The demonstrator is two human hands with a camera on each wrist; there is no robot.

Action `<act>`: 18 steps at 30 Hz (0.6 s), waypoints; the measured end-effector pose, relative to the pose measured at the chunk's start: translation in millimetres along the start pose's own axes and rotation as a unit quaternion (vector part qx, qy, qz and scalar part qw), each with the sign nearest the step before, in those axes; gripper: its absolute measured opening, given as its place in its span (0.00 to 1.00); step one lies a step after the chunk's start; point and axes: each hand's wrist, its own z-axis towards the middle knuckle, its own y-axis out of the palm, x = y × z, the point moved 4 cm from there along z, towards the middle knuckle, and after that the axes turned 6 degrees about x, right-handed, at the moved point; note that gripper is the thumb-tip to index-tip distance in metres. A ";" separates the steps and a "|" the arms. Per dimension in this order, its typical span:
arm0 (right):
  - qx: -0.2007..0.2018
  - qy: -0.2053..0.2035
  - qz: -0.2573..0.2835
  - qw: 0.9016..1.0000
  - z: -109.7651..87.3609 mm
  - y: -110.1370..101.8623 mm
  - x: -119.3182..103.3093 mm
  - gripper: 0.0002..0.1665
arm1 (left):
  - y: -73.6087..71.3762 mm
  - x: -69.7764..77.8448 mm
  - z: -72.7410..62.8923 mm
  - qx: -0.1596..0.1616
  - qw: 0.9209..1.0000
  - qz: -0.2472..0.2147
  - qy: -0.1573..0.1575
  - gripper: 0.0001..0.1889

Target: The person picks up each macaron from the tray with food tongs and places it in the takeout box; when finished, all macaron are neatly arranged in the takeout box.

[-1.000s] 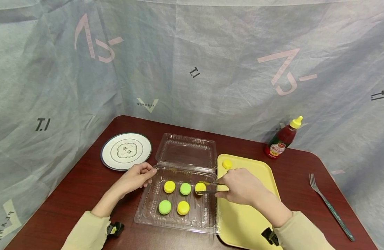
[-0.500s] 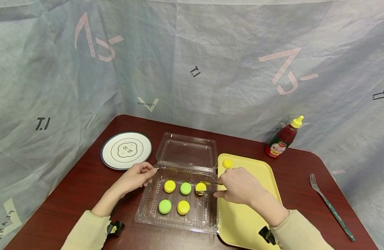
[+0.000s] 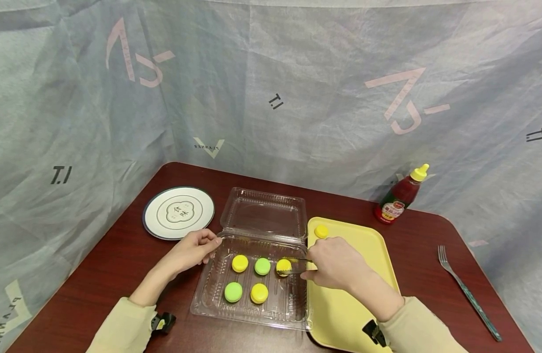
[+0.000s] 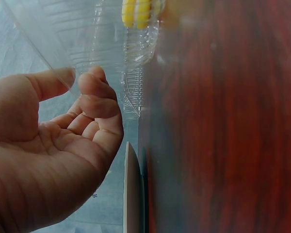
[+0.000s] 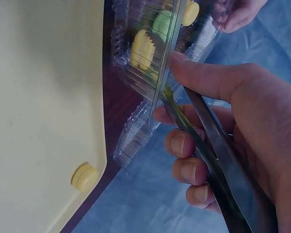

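My left hand [image 3: 190, 252] pinches the left rim of an open clear plastic clamshell box [image 3: 249, 318] between thumb and fingers, as the left wrist view shows. My right hand [image 3: 339, 262] grips metal tongs [image 5: 223, 150] over the box's right rim. In the head view, the tips of the tongs lie on either side of a yellow macaron [image 3: 283, 267] in the back right of the box. Whether they squeeze it I cannot tell. Beside it in the box are a green macaron [image 3: 262, 266], a yellow macaron [image 3: 239, 264], and in front another green [image 3: 233, 292] and yellow one [image 3: 259, 293].
A yellow tray [image 3: 341, 314] lies right of the box, partly under its edge, with one yellow macaron [image 3: 321, 231] in its back corner. A white plate [image 3: 178, 213] sits back left. A sauce bottle [image 3: 396, 201] and a fork [image 3: 469, 294] stand and lie on the right.
My right hand has shifted slightly to the left with the tongs still around the yellow macaron. The left hand and the box keep their place.
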 end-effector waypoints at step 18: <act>0.003 0.010 -0.006 1.000 -1.0 1.1 -1.6 0.30 | 0.2 0.3 -0.1 -0.002 1.000 -0.005 -0.003 0.12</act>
